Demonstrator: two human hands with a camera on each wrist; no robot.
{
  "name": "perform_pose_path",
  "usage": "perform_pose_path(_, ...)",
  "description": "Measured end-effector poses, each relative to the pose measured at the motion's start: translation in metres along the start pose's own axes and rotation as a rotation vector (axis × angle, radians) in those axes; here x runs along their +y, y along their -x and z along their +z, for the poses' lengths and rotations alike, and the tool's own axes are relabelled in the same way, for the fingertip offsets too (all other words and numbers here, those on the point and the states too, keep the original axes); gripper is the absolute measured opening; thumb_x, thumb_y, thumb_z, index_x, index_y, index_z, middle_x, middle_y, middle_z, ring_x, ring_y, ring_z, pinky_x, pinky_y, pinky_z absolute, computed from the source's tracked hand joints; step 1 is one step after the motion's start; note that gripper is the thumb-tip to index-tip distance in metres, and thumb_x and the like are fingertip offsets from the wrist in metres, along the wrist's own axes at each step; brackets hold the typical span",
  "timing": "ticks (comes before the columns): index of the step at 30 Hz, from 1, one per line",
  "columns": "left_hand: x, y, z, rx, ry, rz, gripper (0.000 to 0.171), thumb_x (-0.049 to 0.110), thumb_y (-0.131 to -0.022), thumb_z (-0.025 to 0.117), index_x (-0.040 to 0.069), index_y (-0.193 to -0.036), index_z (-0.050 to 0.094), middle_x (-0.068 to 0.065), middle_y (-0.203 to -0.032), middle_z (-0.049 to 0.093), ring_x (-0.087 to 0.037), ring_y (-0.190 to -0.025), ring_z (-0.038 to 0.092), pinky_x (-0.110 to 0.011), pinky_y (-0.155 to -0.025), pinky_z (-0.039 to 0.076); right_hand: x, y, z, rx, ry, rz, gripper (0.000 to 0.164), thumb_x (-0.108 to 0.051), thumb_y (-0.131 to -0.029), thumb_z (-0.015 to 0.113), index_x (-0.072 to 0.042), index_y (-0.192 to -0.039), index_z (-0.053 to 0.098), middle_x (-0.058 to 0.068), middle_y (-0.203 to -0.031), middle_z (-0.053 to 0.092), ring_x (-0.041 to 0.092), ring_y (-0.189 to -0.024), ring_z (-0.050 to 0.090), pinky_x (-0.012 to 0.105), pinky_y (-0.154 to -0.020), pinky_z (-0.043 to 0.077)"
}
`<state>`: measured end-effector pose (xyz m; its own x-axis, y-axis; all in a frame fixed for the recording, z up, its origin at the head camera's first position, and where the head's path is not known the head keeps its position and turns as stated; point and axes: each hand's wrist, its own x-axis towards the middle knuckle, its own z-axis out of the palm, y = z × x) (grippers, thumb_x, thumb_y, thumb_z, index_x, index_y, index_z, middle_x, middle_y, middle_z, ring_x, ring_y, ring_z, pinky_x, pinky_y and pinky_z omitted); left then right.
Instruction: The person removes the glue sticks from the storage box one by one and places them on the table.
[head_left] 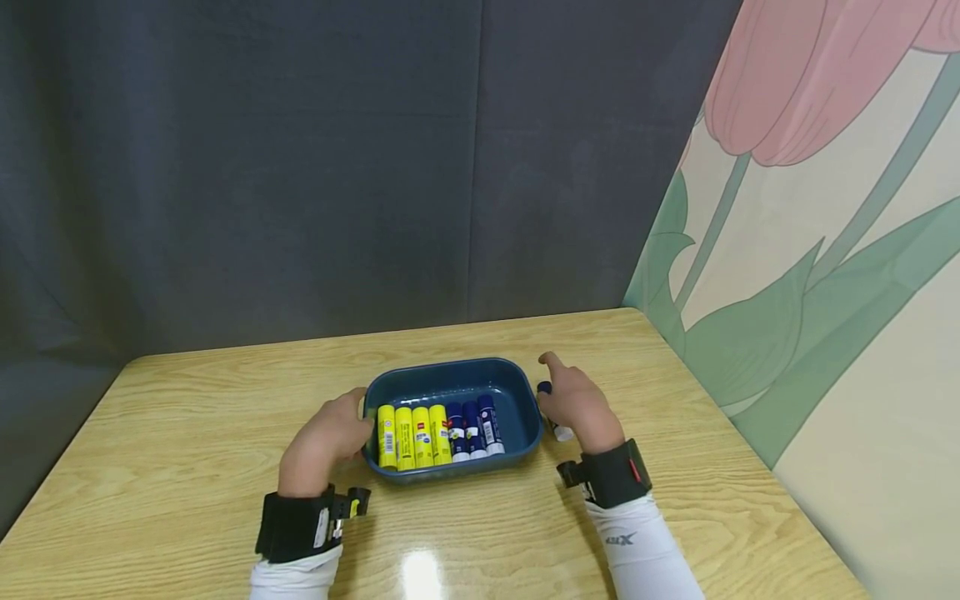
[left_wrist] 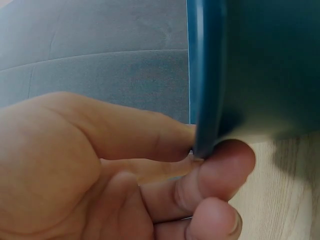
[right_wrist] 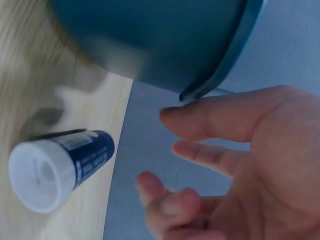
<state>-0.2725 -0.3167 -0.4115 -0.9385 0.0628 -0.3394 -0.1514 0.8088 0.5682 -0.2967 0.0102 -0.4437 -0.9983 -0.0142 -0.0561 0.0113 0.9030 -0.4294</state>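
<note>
A dark blue plastic tray (head_left: pixel 450 379) stands on the table. In it lie several yellow glue sticks (head_left: pixel 405 437) on the left and 3 navy glue sticks (head_left: pixel 472 432) with white ends beside them. My left hand (head_left: pixel 333 429) pinches the tray's left rim (left_wrist: pixel 207 75) between thumb and fingers. At the right end, my right hand (head_left: pixel 581 406) has its thumb close beneath the rim, with the other fingers loosely bent; whether the thumb touches is unclear. Outside the tray, a navy glue stick (right_wrist: pixel 82 155) with a white end lies on the table below that hand, apart from its fingers.
The wooden table (head_left: pixel 225 425) extends on all sides of the tray. Behind it hangs a dark grey curtain (head_left: pixel 315 183). A wall with painted tulips (head_left: pixel 810 275) borders the table's right side. Each wrist wears a black strap (head_left: pixel 618 475) with a small camera.
</note>
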Motion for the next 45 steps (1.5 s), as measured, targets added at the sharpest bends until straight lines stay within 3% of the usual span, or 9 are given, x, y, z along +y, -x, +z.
perform_pose_path(7, -0.001, -0.001, 0.0, -0.001, 0.004, 0.009, 0.062, 0.012, -0.099, 0.047, 0.0, -0.156, 0.026, -0.012, -0.074, 0.056, -0.023, -0.053, 0.053, -0.029, -0.049, 0.038, -0.016, 0.004, 0.001, 0.155, 0.011, -0.014, 0.052, -0.015, -0.092, 0.061, -0.01, -0.142, 0.048, 0.018, -0.102, 0.065, 0.027, -0.075, 0.057, 0.039, -0.058, 0.045)
perform_pose_path(13, -0.001, -0.002, 0.0, -0.003, 0.007, 0.004, 0.062, 0.012, -0.099, 0.047, 0.0, -0.156, 0.025, -0.012, -0.076, 0.057, -0.023, -0.053, 0.053, -0.029, -0.049, 0.038, -0.03, 0.008, 0.004, 0.208, 0.007, -0.038, 0.048, -0.018, -0.092, 0.064, -0.01, -0.138, 0.052, 0.019, -0.106, 0.067, 0.029, -0.08, 0.062, 0.044, -0.062, 0.052)
perform_pose_path(24, -0.001, 0.0, -0.001, -0.015, 0.008, 0.003, 0.061, 0.013, -0.101, 0.047, 0.0, -0.156, 0.024, -0.014, -0.086, 0.061, -0.021, -0.051, 0.052, -0.029, -0.049, 0.039, -0.048, 0.011, 0.015, 0.198, 0.025, -0.084, 0.043, -0.018, -0.092, 0.066, -0.01, -0.133, 0.056, 0.019, -0.114, 0.067, 0.026, -0.083, 0.065, 0.043, -0.065, 0.056)
perform_pose_path(27, 0.0, 0.0, -0.001, -0.014, 0.004, 0.001, 0.061, 0.013, -0.101, 0.047, -0.001, -0.156, 0.024, -0.014, -0.089, 0.061, -0.021, -0.051, 0.052, -0.029, -0.049, 0.04, -0.051, 0.012, 0.019, 0.194, 0.028, -0.097, 0.042, -0.017, -0.091, 0.067, -0.009, -0.131, 0.057, 0.018, -0.112, 0.068, 0.024, -0.077, 0.063, 0.04, -0.06, 0.054)
perform_pose_path(31, 0.0, 0.001, -0.001, -0.015, 0.0, 0.007, 0.061, 0.012, -0.101, 0.047, -0.002, -0.156, 0.024, -0.014, -0.089, 0.061, -0.021, -0.05, 0.051, -0.029, -0.049, 0.039, -0.055, 0.014, 0.022, 0.183, 0.012, -0.12, 0.042, -0.015, -0.09, 0.067, -0.007, -0.13, 0.058, 0.018, -0.108, 0.068, 0.022, -0.071, 0.06, 0.037, -0.055, 0.05)
perform_pose_path(38, 0.0, 0.0, -0.001, -0.009, -0.004, -0.005, 0.062, 0.012, -0.1, 0.047, -0.001, -0.156, 0.025, -0.014, -0.084, 0.059, -0.021, -0.051, 0.051, -0.029, -0.049, 0.039, -0.062, 0.017, 0.028, 0.146, -0.027, -0.127, 0.045, -0.016, -0.091, 0.068, -0.003, -0.133, 0.058, 0.02, -0.12, 0.067, 0.027, -0.089, 0.067, 0.041, -0.067, 0.055)
perform_pose_path(45, 0.001, 0.001, 0.0, 0.0, 0.002, -0.007, 0.063, 0.012, -0.099, 0.048, 0.0, -0.156, 0.025, -0.013, -0.079, 0.055, -0.023, -0.054, 0.052, -0.029, -0.05, 0.038, -0.065, 0.017, 0.035, 0.077, -0.062, -0.119, 0.051, -0.018, -0.092, 0.069, -0.002, -0.138, 0.055, 0.019, -0.125, 0.065, 0.021, -0.077, 0.059, 0.035, -0.064, 0.052)
